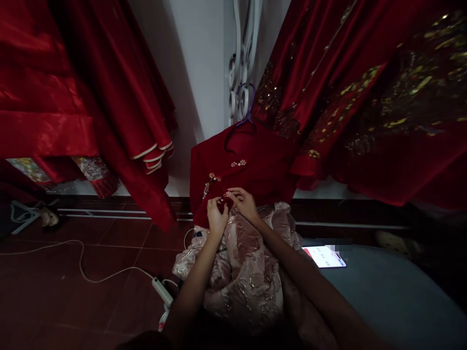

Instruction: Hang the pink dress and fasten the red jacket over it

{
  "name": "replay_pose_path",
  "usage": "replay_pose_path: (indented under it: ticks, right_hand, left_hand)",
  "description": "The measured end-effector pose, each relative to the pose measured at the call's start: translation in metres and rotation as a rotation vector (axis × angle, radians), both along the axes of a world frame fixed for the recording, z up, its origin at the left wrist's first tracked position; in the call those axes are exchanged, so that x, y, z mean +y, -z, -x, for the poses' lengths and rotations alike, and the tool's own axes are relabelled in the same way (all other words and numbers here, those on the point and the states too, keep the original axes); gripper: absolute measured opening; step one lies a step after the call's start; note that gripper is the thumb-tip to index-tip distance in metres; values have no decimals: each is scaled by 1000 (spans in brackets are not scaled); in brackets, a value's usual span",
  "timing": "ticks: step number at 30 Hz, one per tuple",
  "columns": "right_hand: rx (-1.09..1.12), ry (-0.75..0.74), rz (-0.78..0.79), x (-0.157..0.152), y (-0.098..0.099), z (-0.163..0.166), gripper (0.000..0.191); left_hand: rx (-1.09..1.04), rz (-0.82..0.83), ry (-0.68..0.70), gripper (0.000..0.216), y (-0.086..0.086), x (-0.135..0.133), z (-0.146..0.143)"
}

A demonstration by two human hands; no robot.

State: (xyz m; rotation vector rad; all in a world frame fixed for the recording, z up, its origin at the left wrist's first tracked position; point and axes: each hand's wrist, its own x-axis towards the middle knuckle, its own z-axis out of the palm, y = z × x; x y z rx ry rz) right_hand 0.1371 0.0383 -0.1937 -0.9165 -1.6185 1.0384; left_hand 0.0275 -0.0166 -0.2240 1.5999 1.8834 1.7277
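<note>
A dark red garment [255, 150] hangs from a purple hanger [249, 116] in front of me, its lower part reaching my lap. Pearl-and-gold clasps decorate its front: one clasp [238, 164] sits below the neckline, and a second clasp [214, 178] with a dangling piece is lower left. My right hand [245, 203] pinches a small gold-and-pearl clasp [225, 195] at the garment's lower front. Close beside it, my left hand [218, 216] has its fingers curled together at the fabric; what they grip is too small to make out. Shiny pink fabric [251, 272] lies bunched beneath both forearms.
A lit phone [324, 256] lies on a grey round surface [386, 287] at right. Red clothes [120, 73] hang at left, and gold-sequined red clothes [365, 107] at right. A white scrolled metal frame [241, 63] stands behind. A power strip [161, 291] with a cable [83, 262] is at lower left.
</note>
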Motion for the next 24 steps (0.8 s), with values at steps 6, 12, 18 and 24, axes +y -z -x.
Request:
replay_pose_path:
  ticks: [6, 12, 18, 24]
  right_hand:
    - [44, -20, 58, -10, -4, -1, 39]
    - [36, -58, 15, -16, -12, -13, 37]
    - [-44, 22, -17, -15, 3, -20, 36]
    - [-28, 26, -11, -14, 16, -17, 34]
  left_hand:
    - [-194, 67, 54, 14, 1, 4, 5]
    - [-286, 189, 154, 23, -12, 14, 2]
    - [-445, 141, 306, 13, -2, 18, -3]
    - [-522, 112, 359, 20, 8, 15, 3]
